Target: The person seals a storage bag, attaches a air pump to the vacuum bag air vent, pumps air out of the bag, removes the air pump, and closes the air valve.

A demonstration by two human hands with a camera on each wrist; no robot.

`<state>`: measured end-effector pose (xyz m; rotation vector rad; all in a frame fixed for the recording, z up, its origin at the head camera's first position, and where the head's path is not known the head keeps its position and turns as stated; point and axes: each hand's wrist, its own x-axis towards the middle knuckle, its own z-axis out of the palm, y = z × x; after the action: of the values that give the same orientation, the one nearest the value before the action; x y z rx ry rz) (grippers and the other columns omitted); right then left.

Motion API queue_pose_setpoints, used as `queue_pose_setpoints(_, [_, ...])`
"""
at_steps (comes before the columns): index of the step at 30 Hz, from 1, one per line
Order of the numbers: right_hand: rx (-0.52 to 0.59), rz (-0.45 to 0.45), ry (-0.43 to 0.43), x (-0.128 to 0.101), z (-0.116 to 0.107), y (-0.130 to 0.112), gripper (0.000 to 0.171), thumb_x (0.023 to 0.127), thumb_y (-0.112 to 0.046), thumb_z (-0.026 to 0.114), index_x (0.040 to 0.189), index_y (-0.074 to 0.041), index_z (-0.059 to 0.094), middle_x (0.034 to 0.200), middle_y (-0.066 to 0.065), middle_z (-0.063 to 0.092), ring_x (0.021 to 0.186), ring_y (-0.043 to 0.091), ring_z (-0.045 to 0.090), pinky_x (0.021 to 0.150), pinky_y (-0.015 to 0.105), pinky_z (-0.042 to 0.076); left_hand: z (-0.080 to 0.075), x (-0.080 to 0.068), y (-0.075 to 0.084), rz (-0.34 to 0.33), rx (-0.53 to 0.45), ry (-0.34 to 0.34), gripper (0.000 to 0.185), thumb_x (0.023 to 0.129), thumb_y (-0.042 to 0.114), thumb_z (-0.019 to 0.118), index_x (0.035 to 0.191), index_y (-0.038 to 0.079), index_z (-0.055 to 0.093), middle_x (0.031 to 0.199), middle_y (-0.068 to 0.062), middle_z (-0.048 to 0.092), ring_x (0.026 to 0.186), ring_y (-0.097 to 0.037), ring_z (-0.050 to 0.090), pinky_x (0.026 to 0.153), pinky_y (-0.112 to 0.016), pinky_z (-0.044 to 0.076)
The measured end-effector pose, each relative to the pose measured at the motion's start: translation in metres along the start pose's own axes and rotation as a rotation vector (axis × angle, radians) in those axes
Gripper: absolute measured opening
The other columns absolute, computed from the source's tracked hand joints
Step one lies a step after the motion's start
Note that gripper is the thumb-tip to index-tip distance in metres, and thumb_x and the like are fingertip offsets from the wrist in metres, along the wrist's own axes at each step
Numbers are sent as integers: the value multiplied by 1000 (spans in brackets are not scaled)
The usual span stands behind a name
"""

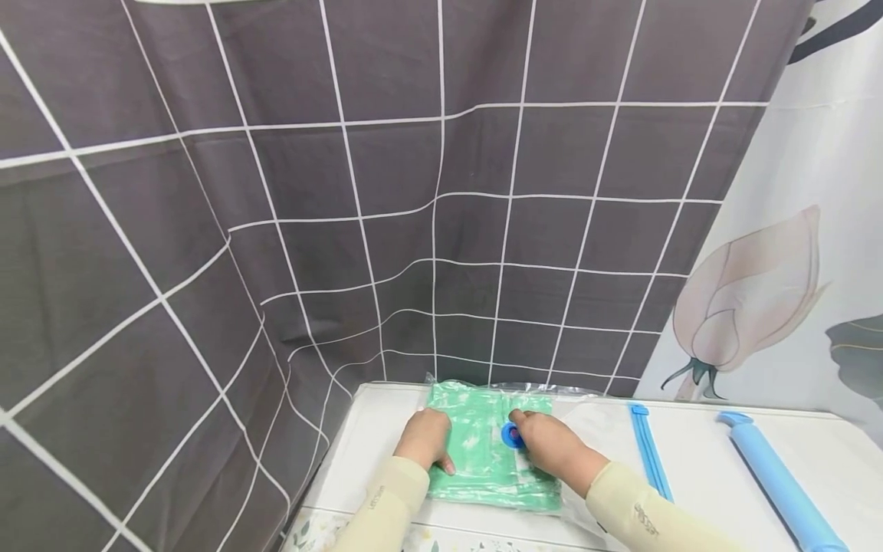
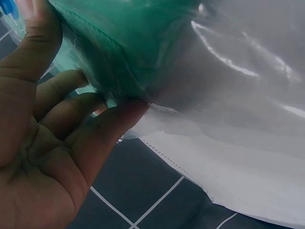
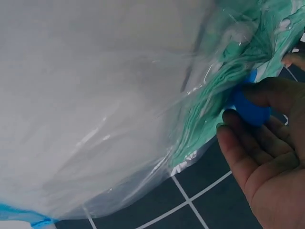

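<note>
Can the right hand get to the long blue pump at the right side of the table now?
Probably yes. The right hand now pinches the blue valve cap on the bag, so it must let go first. Only the blue clip lies between it and the pump.

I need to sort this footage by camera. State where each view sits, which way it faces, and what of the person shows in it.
Head: worn on the head, facing forward and down at the white table; both sleeved forearms, left hand and right hand lie on the vacuum bag.
Left wrist: beside the left palm, looking at the bag's green cloth; palm and fingers show.
Right wrist: beside the right palm, looking at the blue valve cap the fingers grip.
Shared: all three show the bag; head and right wrist share the cap.
</note>
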<state>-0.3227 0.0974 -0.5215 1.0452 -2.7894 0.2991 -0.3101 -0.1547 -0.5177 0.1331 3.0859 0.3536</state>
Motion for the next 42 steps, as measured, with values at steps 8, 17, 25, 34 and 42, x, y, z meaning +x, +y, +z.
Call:
queue_pose_setpoints(8, [-22,-67,61,3,15,14,26,90,11,83,106,2,65,86,15,74,76,30,77,70,47,70,2,-4,5,-1,16,-2,51,49,31,107,85,4,83,76,-7,77,76,-22,70,97,-44,71])
queue_pose_setpoints(17, [-61,-101,33,8,10,8,28,92,10,84,115,-5,81,104,8,78,92,24,78,84,38,72,3,-4,8,-10,34,-14,53,48,32,107,87,3,85,80,-10,81,77,-23,72,98,-44,71])
queue_pose_setpoints(25, [-75,-137,10,10,11,16,25,89,10,86,107,-7,85,99,6,78,86,20,76,78,34,70,5,-2,8,-6,42,-17,54,48,33,107,88,4,85,82,-10,82,78,-23,73,97,-44,71])
queue_pose_setpoints(34, [-328,-77,-88,18,10,4,20,96,-8,88,112,1,78,101,13,75,88,25,76,80,33,71,18,6,-4,24,30,1,58,46,37,107,90,5,86,81,-8,81,75,-20,69,95,-43,71])
queue_pose_setpoints(42, [-316,135,-47,23,21,-2,46,110,-42,73,83,-5,71,78,11,68,74,31,71,75,50,69,2,-3,5,19,80,-7,57,47,38,108,88,4,86,85,-10,83,80,-24,75,96,-42,71])
